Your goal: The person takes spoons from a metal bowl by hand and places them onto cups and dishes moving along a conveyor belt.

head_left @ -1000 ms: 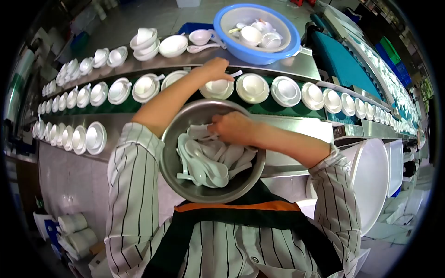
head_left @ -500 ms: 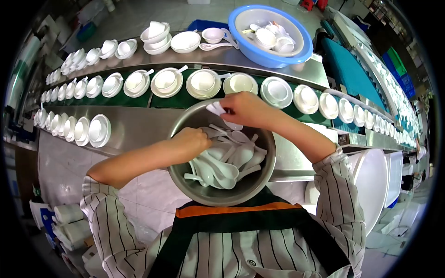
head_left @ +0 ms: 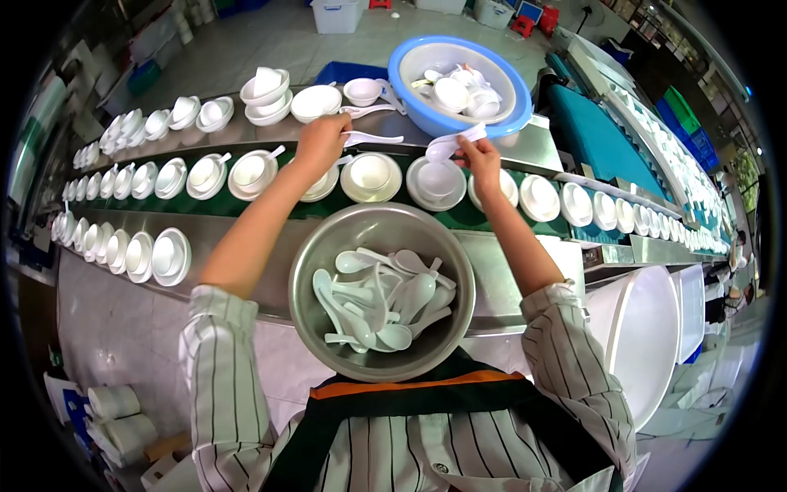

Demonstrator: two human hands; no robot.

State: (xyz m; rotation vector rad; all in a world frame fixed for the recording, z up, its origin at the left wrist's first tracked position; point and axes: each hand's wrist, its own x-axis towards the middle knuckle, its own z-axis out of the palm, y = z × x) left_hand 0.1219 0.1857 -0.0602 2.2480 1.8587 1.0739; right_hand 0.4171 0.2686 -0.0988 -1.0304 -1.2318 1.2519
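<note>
My left hand (head_left: pixel 322 146) is closed at the end of a white spoon (head_left: pixel 375 138), which points right over the back ledge. My right hand (head_left: pixel 482 158) pinches another white spoon (head_left: pixel 447 146) above a bowl on a plate (head_left: pixel 437 181); whether it holds more than one spoon I cannot tell. Between my forearms, close to my apron, stands a steel basin (head_left: pixel 302 316) with many white spoons (head_left: pixel 393 299) heaped in it. Just right of my left wrist, a plate with a bowl (head_left: pixel 370 174) sits on the green belt.
Bowl-and-plate sets line the green belt (head_left: pixel 307 208) on both sides. On the steel ledge behind are stacked bowls (head_left: pixel 266 98), two loose spoons (head_left: pixel 367 110) and a blue tub (head_left: pixel 512 123) of crockery. A large white tub (head_left: pixel 648 344) stands at right.
Both hands have left the steel basin and reached forward over the belt. The left now has a spoon by the ledge; the right carries its spoon above a bowl. The belt's sets have shifted.
</note>
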